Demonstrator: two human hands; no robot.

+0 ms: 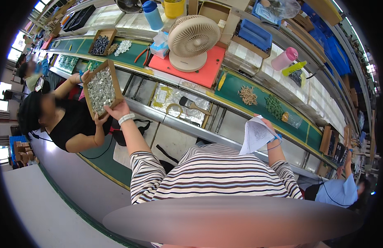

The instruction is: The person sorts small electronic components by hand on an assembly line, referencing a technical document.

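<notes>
My left hand (118, 110) grips the lower right corner of a shallow cardboard tray (115, 82) full of small shiny silvery parts (101, 91). A co-worker (71, 120) on the left holds the same tray, one hand at its upper left and the other along its bottom edge. On the right, my right hand (269, 123) is closed around some white sheets of paper (254, 135), which hang folded over and hide part of its fingers. A blue strap circles that wrist.
Across the workbench stand a beige fan (194, 41) on a red mat (212, 68), red-handled pliers (142, 56), a brush (193, 105) and a tape roll (173, 110). Piles of tan parts (247, 96) and green parts (274, 106) lie rightward. Another person (336, 190) works far right.
</notes>
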